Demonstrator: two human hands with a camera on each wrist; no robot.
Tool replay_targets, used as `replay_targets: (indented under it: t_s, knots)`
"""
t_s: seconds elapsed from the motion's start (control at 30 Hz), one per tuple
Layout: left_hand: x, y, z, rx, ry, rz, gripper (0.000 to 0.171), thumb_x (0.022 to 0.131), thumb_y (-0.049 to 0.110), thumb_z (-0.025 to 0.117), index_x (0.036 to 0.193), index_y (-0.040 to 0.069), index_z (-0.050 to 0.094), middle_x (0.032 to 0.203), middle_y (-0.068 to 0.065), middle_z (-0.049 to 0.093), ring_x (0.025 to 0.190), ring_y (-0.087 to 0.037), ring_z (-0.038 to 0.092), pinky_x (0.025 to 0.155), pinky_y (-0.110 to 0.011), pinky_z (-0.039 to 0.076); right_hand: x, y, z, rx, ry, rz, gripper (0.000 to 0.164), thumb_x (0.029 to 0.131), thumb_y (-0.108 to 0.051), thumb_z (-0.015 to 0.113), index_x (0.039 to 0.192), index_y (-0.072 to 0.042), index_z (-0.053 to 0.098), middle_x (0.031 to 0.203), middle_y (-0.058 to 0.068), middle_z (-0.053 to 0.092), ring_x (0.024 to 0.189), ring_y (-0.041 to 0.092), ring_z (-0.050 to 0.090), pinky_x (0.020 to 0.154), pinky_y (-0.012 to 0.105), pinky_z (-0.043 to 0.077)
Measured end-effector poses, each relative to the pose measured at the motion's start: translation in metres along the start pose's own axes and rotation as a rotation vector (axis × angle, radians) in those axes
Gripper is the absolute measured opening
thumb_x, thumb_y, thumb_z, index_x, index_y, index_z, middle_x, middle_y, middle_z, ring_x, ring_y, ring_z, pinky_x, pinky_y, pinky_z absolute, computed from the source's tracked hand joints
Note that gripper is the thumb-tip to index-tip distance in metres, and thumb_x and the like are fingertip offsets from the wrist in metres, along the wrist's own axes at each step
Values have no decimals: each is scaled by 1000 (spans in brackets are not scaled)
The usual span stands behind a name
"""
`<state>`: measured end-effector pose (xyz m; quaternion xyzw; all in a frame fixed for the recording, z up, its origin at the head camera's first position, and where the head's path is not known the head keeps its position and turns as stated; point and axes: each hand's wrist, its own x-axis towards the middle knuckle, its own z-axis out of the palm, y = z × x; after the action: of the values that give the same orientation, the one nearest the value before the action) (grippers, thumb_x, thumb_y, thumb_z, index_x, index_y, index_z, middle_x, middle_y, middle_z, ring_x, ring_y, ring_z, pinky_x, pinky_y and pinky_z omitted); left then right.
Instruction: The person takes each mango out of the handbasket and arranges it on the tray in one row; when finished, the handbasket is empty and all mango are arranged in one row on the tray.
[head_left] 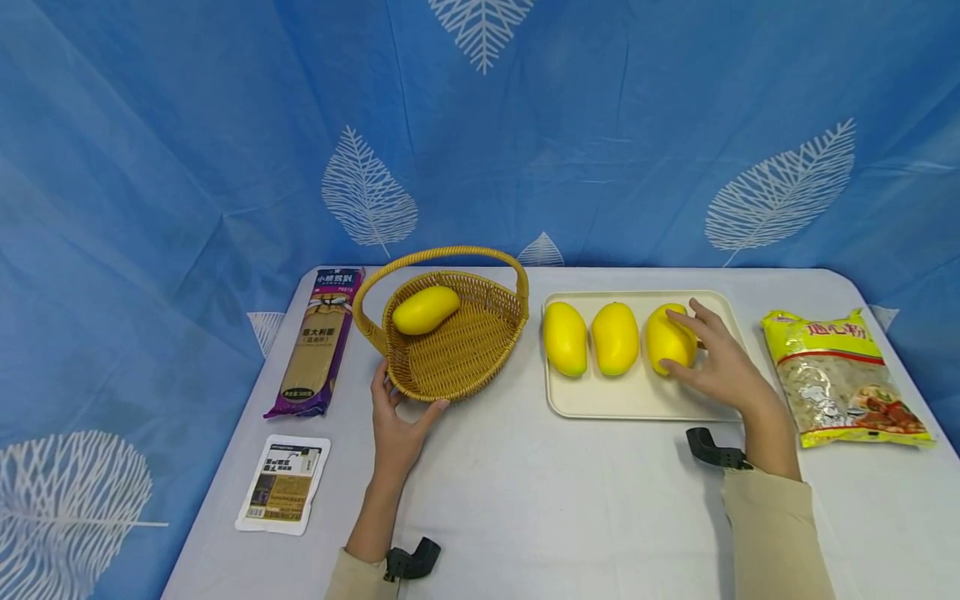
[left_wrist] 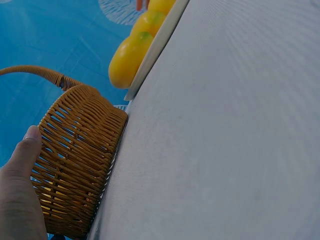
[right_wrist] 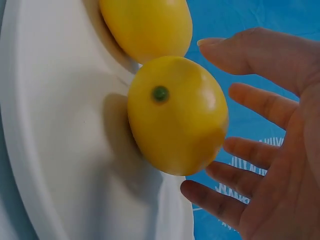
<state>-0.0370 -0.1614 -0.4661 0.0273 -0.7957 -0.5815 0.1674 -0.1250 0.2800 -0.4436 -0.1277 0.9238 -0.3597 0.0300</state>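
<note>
On the white table stands a wicker basket [head_left: 465, 354] with a tall arched handle; one yellow mango [head_left: 426, 310] lies inside. My left hand [head_left: 401, 433] holds the basket's near left end, its thumb against the woven side [left_wrist: 75, 155]; its other fingers are partly hidden. Two mangoes [head_left: 566, 338] [head_left: 615, 338] lie side by side on a cream tray [head_left: 600, 404]. Around a third mango [head_left: 667, 342] at the tray's right, my right hand [head_left: 716, 362] spreads thumb and fingers. The right wrist view shows a gap between the thumb and this mango [right_wrist: 175, 120].
A purple pasta packet [head_left: 315, 346] lies left of the basket, with a small white pouch [head_left: 283, 485] nearer me. Right of the tray is a yellow and clear food bag [head_left: 847, 379]. A blue curtain [head_left: 600, 150] with white leaves hangs behind the table.
</note>
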Motion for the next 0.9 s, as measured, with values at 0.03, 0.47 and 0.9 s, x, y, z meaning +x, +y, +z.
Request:
replay_targets:
  t_s: [0.03, 0.47, 0.9]
  knots:
    - [0, 0, 0, -1, 0, -2, 101, 77, 3, 81, 153, -4, 15, 151, -32, 28, 137, -47, 34, 105, -52, 33, 0, -1, 0, 2, 1, -2, 78, 82, -16, 79, 149, -4, 39, 160, 29, 10, 141, 56, 19, 101, 75, 25]
    - [1, -3, -1, -15, -9, 4, 101, 77, 3, 81, 153, -4, 15, 153, -29, 27, 137, -46, 34, 105, -53, 33, -3, -22, -6, -30, 14, -15, 74, 84, -17, 77, 149, -10, 41, 162, 23, 10, 143, 54, 15, 102, 77, 21]
    - [2, -5, -1, -17, -8, 6, 101, 77, 5, 82, 153, -3, 15, 152, -30, 28, 137, -45, 34, 106, -54, 33, -2, -71, 7, -23, 85, -215, 74, 79, -10, 80, 145, -13, 48, 160, 15, 24, 145, 45, 22, 102, 74, 26]
